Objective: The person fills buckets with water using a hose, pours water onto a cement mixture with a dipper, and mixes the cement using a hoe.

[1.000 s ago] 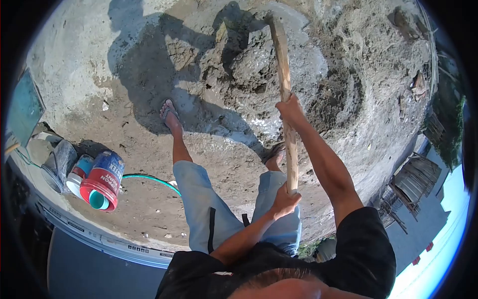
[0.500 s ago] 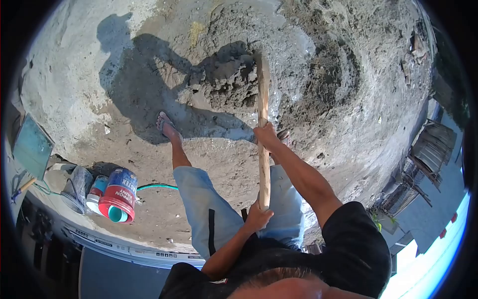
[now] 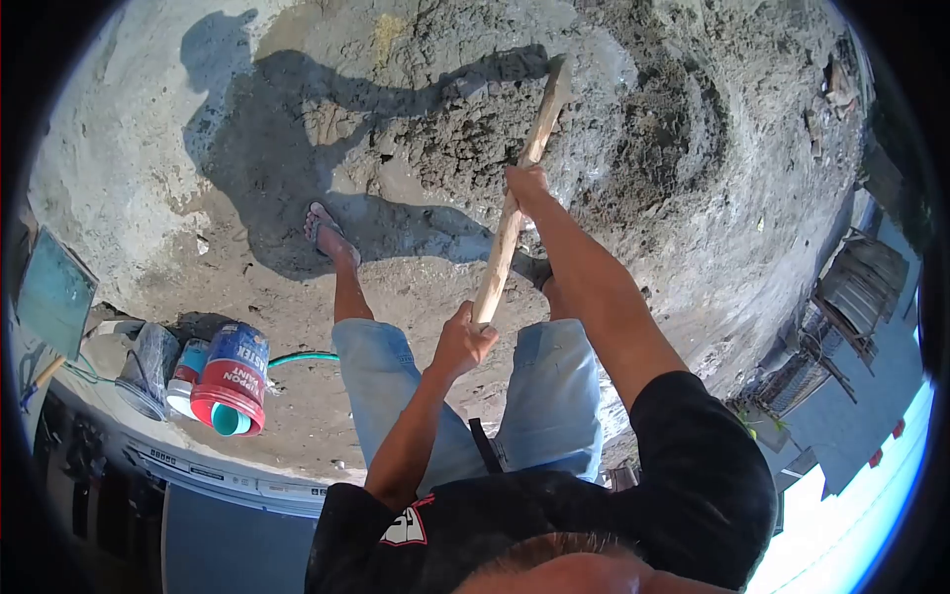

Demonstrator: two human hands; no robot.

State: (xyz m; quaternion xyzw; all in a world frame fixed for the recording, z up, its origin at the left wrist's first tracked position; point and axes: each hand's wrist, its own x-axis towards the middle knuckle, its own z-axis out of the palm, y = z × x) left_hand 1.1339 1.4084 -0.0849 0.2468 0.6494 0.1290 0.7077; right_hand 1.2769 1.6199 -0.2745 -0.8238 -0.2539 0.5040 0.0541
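A long, pale wooden handle (image 3: 505,238) slants forward and to the right between my legs. Near its back end, my left hand (image 3: 465,342) is wrapped round the wood. My right hand (image 3: 527,186) grips it farther forward, around its middle. The handle's far end reaches the wet grey mix beyond my feet; whatever is fixed to it there cannot be made out. Beside that end, on the left, lies a lumpy heap of wet mix (image 3: 450,148), partly under my shadow.
Paint buckets (image 3: 234,361) stand at the left, with a green hose (image 3: 302,356) running from behind them. A greenish panel (image 3: 56,295) leans farther left. More dark, wet mix (image 3: 673,129) lies at the right. Stacked boards (image 3: 861,287) are at the far right.
Both hands have moved forward with the wooden handle. Its far end has swung forward and right, and the handle now slants. The heap's near left side looks flatter.
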